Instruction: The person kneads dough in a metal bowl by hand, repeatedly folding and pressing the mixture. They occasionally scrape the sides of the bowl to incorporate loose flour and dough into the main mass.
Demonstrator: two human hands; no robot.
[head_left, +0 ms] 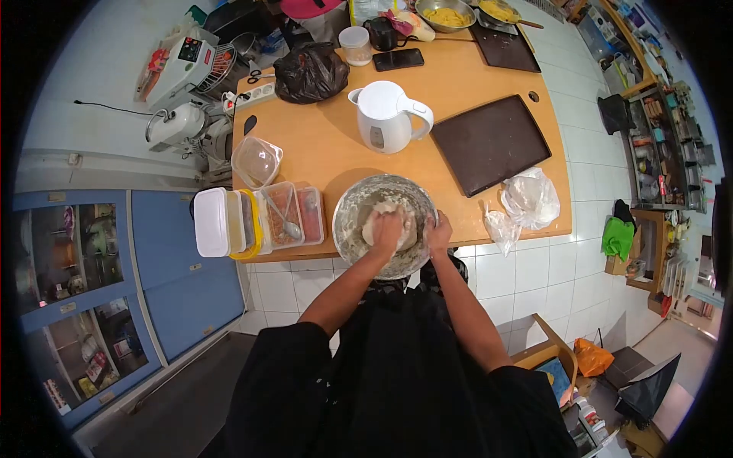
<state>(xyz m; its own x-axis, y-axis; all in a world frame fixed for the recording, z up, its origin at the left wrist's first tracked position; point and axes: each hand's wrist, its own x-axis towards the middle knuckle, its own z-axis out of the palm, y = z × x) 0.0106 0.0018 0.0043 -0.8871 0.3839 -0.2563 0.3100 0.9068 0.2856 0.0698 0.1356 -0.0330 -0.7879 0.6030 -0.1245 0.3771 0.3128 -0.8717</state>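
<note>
A metal bowl [353,256] smeared with flour stands at the table's front edge. Inside it lies a pale lump of dough [404,223]. My left hand [387,231] presses into the dough, its fingers curled and partly sunk in it. At the bowl's right rim is my right hand [438,233], its fingers wrapped over the edge. A white kettle [383,114] stands just behind the bowl. Left of the bowl are plastic containers [309,214], one with a spoon [291,227] lying on it.
A dark tray [491,143] lies right of the kettle, with plastic bags [531,198] at its front corner. Farther back are a black bag [311,72], a phone [398,59], a jar [355,46] and bowls of yellow food [445,15]. A power strip [256,95] sits at left.
</note>
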